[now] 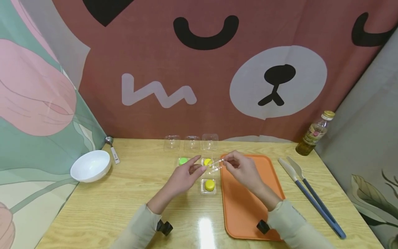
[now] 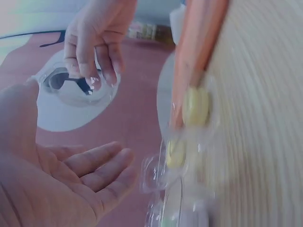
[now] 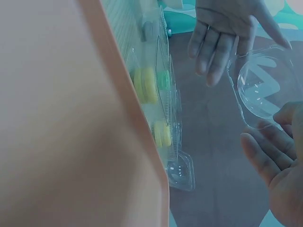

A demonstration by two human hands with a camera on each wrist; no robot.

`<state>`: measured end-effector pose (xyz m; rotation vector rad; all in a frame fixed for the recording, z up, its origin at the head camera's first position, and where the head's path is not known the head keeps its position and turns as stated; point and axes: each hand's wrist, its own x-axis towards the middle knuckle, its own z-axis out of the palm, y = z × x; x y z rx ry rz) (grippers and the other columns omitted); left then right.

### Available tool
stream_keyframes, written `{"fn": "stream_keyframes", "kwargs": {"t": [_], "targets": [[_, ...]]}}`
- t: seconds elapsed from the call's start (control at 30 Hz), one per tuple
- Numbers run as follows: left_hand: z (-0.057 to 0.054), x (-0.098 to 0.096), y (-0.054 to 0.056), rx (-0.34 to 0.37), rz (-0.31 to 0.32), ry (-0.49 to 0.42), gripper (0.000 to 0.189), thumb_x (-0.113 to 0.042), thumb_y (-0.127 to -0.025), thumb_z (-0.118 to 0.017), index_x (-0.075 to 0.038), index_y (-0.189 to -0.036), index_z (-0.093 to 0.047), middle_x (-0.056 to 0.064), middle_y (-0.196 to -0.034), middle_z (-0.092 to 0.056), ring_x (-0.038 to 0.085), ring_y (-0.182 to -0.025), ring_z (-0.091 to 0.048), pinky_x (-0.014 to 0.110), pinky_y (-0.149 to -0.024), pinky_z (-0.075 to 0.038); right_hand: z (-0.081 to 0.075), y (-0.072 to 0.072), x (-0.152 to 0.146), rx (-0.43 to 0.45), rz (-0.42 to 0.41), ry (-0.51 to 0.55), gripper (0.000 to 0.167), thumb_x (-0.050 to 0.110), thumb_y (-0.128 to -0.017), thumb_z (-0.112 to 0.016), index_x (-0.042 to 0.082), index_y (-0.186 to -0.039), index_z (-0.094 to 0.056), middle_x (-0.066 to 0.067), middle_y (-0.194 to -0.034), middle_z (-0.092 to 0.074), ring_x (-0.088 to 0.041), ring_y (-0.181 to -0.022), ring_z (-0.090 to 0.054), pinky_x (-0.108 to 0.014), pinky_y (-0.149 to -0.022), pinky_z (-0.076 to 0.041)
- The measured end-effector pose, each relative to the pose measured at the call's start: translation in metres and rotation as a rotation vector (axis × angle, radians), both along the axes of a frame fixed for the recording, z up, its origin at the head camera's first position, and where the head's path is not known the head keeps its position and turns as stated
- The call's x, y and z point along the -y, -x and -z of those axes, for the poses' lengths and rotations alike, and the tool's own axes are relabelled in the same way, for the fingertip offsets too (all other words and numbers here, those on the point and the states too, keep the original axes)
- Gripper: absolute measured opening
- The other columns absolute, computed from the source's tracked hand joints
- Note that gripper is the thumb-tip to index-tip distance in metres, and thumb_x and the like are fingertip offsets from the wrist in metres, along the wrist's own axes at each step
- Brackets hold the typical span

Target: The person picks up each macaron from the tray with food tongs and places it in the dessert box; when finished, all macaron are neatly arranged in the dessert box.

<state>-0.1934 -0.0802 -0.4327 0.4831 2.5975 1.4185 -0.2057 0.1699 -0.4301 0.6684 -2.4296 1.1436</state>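
My right hand (image 1: 244, 171) pinches the edge of a clear plastic lid (image 3: 258, 87) with a round dome, held up over the table beside the orange tray. Across from it, my left hand (image 1: 185, 176) has its fingers fairly straight, with the thumb tip right at the lid's opposite corner. Below the hands, a yellow macaron (image 1: 209, 185) sits in a clear square holder (image 1: 203, 190). Behind it, a second yellow macaron (image 1: 207, 162) is partly covered by the lid in the head view. A green macaron (image 1: 183, 161) lies to its left, partly hidden by my left hand.
Three clear plastic pieces (image 1: 191, 142) stand along the back edge. An orange tray (image 1: 245, 221) lies under my right forearm. To its right are two blue-handled utensils (image 1: 317, 200) and a bottle (image 1: 312, 135). A white bowl (image 1: 91, 166) and a measuring spoon (image 1: 113, 152) are at the left.
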Motion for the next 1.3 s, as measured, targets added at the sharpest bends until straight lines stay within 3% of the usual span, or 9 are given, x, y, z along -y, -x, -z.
{"fn": "stream_keyframes", "kwargs": {"t": [0.23, 0.5, 0.7, 0.87, 0.97, 1.1, 1.3], "targets": [[-0.005, -0.009, 0.007, 0.157, 0.011, -0.153, 0.073, -0.063, -0.098, -0.052, -0.014, -0.153, -0.046, 0.012, -0.126, -0.072, 0.029, -0.113, -0.072, 0.048, -0.098, -0.056, 0.001, 0.001, 0.002, -0.059, -0.010, 0.008, 0.014, 0.005, -0.091, -0.074, 0.015, -0.098, -0.067, 0.000, -0.091, -0.076, -0.008, -0.075, -0.073, -0.021, -0.065, -0.060], [-0.010, -0.010, 0.005, 0.210, 0.046, -0.198, 0.065, -0.055, -0.098, -0.060, -0.015, -0.149, -0.052, 0.012, -0.124, -0.073, 0.026, -0.112, -0.072, 0.052, -0.105, -0.051, 0.000, 0.000, 0.002, -0.076, -0.029, 0.012, 0.013, 0.006, -0.093, -0.071, 0.017, -0.099, -0.068, 0.002, -0.094, -0.076, -0.013, -0.077, -0.075, -0.024, -0.067, -0.061], [-0.008, -0.007, 0.006, 0.249, 0.092, -0.223, 0.062, -0.045, -0.093, -0.071, -0.020, -0.147, -0.054, 0.010, -0.125, -0.072, 0.021, -0.116, -0.069, 0.045, -0.104, -0.053, -0.005, 0.000, -0.002, 0.001, -0.087, -0.014, 0.010, 0.008, -0.094, -0.070, 0.014, -0.102, -0.069, -0.001, -0.100, -0.076, -0.016, -0.087, -0.076, -0.027, -0.075, -0.063], [-0.009, -0.002, 0.006, 0.120, 0.109, -0.115, 0.067, -0.045, -0.090, -0.076, -0.021, -0.148, -0.054, 0.007, -0.130, -0.069, 0.021, -0.117, -0.064, 0.039, -0.098, -0.055, -0.009, 0.000, -0.012, 0.137, -0.184, -0.078, 0.023, 0.012, -0.093, -0.074, 0.015, -0.116, -0.070, -0.002, -0.118, -0.072, -0.020, -0.105, -0.072, -0.034, -0.086, -0.062], [-0.009, 0.000, 0.006, 0.024, 0.129, -0.032, 0.071, -0.046, -0.087, -0.078, -0.025, -0.150, -0.051, 0.002, -0.130, -0.068, 0.020, -0.120, -0.061, 0.041, -0.102, -0.052, -0.010, -0.001, -0.018, 0.207, -0.243, -0.153, 0.043, 0.019, -0.090, -0.078, 0.017, -0.131, -0.065, -0.002, -0.132, -0.067, -0.024, -0.116, -0.067, -0.038, -0.092, -0.060], [-0.007, 0.003, 0.004, -0.056, 0.167, 0.043, 0.078, -0.047, -0.085, -0.080, -0.025, -0.152, -0.048, -0.002, -0.133, -0.066, 0.020, -0.125, -0.058, 0.046, -0.108, -0.048, -0.009, -0.004, -0.021, 0.284, -0.302, -0.233, 0.066, 0.030, -0.087, -0.081, 0.018, -0.146, -0.054, -0.005, -0.149, -0.056, -0.031, -0.117, -0.066, -0.049, -0.095, -0.058], [-0.005, 0.005, 0.002, -0.160, 0.222, 0.154, 0.082, -0.049, -0.083, -0.080, -0.029, -0.154, -0.044, 0.004, -0.143, -0.061, 0.025, -0.133, -0.055, 0.055, -0.110, -0.045, -0.005, -0.010, -0.022, 0.352, -0.321, -0.263, 0.069, 0.047, -0.092, -0.073, 0.022, -0.151, -0.048, -0.004, -0.155, -0.049, -0.034, -0.119, -0.065, -0.056, -0.096, -0.055]]}}
